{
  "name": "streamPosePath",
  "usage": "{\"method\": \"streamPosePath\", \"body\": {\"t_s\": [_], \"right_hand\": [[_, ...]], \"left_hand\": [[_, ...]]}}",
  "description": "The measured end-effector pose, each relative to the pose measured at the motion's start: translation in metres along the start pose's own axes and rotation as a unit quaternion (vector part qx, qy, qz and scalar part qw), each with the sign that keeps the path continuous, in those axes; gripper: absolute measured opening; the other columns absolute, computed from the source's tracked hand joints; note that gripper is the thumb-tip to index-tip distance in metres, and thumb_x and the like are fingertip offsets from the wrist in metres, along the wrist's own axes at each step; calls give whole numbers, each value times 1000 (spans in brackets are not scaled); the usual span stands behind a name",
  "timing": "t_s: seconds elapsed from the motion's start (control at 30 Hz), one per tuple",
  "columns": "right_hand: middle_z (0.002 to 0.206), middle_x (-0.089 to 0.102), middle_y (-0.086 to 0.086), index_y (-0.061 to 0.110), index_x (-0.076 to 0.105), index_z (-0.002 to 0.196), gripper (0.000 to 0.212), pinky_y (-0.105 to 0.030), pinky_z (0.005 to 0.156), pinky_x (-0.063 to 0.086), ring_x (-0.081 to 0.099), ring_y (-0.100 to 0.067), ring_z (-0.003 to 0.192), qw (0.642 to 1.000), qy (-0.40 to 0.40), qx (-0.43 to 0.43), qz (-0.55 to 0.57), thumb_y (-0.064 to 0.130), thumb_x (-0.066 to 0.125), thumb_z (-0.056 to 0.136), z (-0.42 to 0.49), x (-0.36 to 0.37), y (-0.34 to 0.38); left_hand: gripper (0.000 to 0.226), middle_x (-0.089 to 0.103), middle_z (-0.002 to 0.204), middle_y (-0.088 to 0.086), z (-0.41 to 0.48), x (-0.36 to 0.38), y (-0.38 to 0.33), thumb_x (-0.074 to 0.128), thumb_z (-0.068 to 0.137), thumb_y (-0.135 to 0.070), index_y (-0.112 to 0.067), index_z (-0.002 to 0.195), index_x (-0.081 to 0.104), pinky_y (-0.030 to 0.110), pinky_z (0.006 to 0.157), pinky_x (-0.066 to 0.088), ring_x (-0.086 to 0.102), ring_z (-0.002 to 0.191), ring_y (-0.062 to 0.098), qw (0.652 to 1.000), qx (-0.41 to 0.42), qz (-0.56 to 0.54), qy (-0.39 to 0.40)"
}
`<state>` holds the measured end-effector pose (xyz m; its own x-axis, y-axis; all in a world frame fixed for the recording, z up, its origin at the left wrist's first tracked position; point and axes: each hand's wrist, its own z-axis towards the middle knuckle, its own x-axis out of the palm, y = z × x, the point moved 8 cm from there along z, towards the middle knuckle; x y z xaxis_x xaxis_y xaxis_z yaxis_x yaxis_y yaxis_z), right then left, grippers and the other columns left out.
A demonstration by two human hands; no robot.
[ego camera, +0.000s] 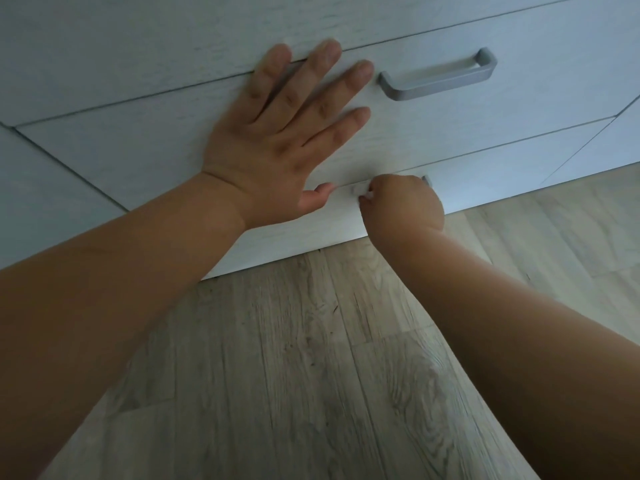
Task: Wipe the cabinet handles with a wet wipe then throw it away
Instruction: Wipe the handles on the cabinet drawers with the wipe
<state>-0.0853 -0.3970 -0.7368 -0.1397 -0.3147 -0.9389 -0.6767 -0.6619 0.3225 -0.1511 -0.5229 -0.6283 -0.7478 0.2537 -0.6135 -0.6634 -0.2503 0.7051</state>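
Cabinet: a pale, whitewashed wood-grain cabinet [519, 109] with stacked drawer fronts fills our view from 9 o'clock through 12 to 3.
Floor: grey-brown wood-look plank flooring [311, 375] runs from the cabinet's foot down to 6 o'clock.
Left hand: our left hand [287, 133], at 12 o'clock of centre, lies flat on the upper drawer front. Its fingers are straight and spread and it grips nothing.
Right hand: our right hand [401, 202], at 2 o'clock of centre, is curled into a fist low on the bottom drawer, closed round the wipe and, we judge, the handle beneath it.
Upper handle: a grey metal bar handle [438, 76] stands bare at 1 o'clock, well apart from both hands.
Lower handle: only a grey end of the lower handle [428, 180] peeks out at 1 o'clock of the right fist.
Wipe: a white wet wipe [348, 189] shows as a pale strip at 9 o'clock of the right fist, reaching toward the left thumb.
Step in hand: we judge the lower handle is being wiped.
Doing it well: we would hold the wipe wrapped fully round the bar and run it end to end, posts and underside included. The flat left palm should brace the drawers so they do not slide.
To come: whether the upper handle has been wiped we cannot tell, and no bin is in sight.
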Motion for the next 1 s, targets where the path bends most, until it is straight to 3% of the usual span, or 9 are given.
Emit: {"method": "streamPosePath", "body": {"t_s": [0.1, 0.17, 0.27, 0.43, 0.57, 0.7, 0.77, 0.9, 1.0], "right_hand": [[67, 49, 2, 20, 55, 79, 28, -30, 61, 36, 49, -21, 61, 1000, -18, -19, -8, 28, 47, 104, -11, -1, -14], [69, 56, -1, 19, 61, 78, 31, -30, 62, 42, 55, -25, 66, 1000, -18, 5, 19, 29, 47, 104, -14, -3, -18], [67, 55, -5, 15, 60, 75, 29, -38, 94, 51, 55, -26, 72, 996, 5, 53, 77, 18, 46, 100, -1, 0, -7], [71, 51, 1, 20, 60, 89, 19, -30, 61, 37, 48, -20, 62, 999, -25, 19, 38, 22, 46, 103, -9, 3, -8], [71, 57, 1, 20, 69, 95, 25, -29, 62, 38, 57, -23, 70, 992, -75, 37, 96, 32, 48, 102, -12, 3, -20], [65, 37, 3, 18, 64, 104, 21, -32, 62, 34, 45, -25, 62, 997, -57, -38, -30, 25, 45, 106, -3, 4, 10], [65, 36, 5, 18, 62, 102, 20, -32, 60, 32, 47, -27, 65, 996, -61, -54, -22, 26, 44, 106, -6, 4, 6], [60, 48, 4, 19, 51, 76, 21, -31, 53, 34, 47, -16, 57, 980, -111, 18, 165, 21, 54, 97, -34, 11, -27], [63, 61, -2, 16, 61, 71, 26, -19, 53, 42, 52, -6, 55, 907, -86, 129, 392, 25, 63, 95, -56, 38, -47]], "left_hand": [[86, 10, 175, 9, 0, 1, 0, 45, 96, -61, -20, 167, 18, 54, 124, -14, 15, 158, 41, 1000, -3, -5, 2], [86, 10, 175, 9, 0, 1, 1, 45, 95, -62, -21, 166, 20, 54, 124, -14, 15, 158, 41, 1000, -3, -6, 1], [85, 11, 175, 10, 0, -1, 2, 44, 96, -62, -20, 166, 21, 56, 124, -8, 16, 158, 43, 1000, 1, -18, 13], [84, 12, 175, 11, 0, -3, 1, 44, 95, -62, -20, 165, 24, 55, 124, -9, 17, 158, 44, 1000, 1, -19, 9], [83, 12, 175, 11, 1, -4, 1, 43, 95, -62, -19, 164, 27, 55, 123, -9, 17, 157, 45, 1000, 7, -24, 17], [81, 10, 175, 11, 1, -5, 1, 41, 96, -62, -19, 163, 27, 55, 121, -12, 15, 158, 45, 999, 4, -38, 23], [80, 11, 175, 11, 0, -5, 1, 41, 96, -62, -19, 163, 28, 55, 123, -12, 15, 158, 44, 999, 4, -36, 17], [81, 12, 175, 10, -1, -4, 2, 43, 96, -63, -19, 163, 30, 53, 124, -14, 12, 158, 42, 1000, -3, -30, 0], [81, 14, 174, 10, -1, -3, 1, 44, 96, -63, -20, 163, 32, 53, 124, -13, 15, 158, 41, 999, -4, -34, -8]]}}
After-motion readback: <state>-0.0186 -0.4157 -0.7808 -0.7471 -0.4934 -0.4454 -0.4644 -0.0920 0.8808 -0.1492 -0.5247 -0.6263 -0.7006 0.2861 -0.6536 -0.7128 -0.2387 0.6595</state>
